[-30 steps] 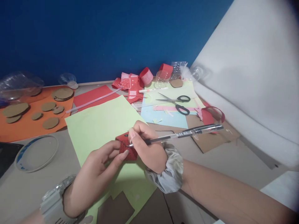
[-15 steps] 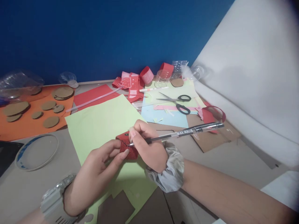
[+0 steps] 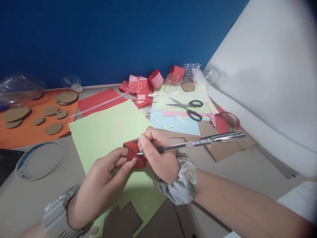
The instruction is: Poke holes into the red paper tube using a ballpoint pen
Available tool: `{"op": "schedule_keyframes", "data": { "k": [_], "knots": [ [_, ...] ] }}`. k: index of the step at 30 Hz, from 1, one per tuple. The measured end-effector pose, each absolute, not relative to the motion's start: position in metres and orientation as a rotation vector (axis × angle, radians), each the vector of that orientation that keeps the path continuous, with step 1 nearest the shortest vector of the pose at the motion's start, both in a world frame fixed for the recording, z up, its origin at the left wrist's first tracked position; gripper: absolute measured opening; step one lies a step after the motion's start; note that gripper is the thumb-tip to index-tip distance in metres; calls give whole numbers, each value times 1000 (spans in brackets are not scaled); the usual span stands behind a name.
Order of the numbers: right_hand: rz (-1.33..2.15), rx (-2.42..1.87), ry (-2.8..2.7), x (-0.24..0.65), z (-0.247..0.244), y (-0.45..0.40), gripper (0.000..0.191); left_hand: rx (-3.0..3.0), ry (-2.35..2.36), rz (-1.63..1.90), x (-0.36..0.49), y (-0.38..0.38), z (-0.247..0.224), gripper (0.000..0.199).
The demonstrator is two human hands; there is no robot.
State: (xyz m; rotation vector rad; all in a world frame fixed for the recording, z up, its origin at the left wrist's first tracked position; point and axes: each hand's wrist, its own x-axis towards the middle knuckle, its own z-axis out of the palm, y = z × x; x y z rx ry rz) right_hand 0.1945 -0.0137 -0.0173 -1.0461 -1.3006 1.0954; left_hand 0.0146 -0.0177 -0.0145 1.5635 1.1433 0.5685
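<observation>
My left hand point(image 3: 109, 178) pinches a small red piece point(image 3: 138, 161) with a ridged, dark-marked front between thumb and fingers. Its upper part is smooth red with a small black mark. My right hand point(image 3: 158, 153) grips a clear-barrelled pen point(image 3: 203, 141) close to its tip, which points left at the ridged surface; whether it touches cannot be told. Both hands are above a light green sheet point(image 3: 109, 122) with cut-away edges near the bottom.
Black-handled scissors point(image 3: 185, 106) lie on coloured papers behind my right hand. Cardboard discs point(image 3: 53, 129) rest on an orange sheet point(image 3: 27, 132) at left, near a tape ring point(image 3: 60, 158). Red paper pieces point(image 3: 141, 91) and clear plastic cups point(image 3: 172, 82) stand along the blue wall.
The pen and my right hand have shifted slightly to the right, and the pen's tip has moved a little along the red piece. My left hand keeps its hold.
</observation>
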Motion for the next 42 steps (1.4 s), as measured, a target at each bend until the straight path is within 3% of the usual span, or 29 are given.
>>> {"op": "schedule_keyframes", "data": {
  "k": [42],
  "knots": [
    [1189, -1033, -1259, 193, -16, -12, 36, 1436, 1072, 621, 17, -16, -15, 17]
  ]
}}
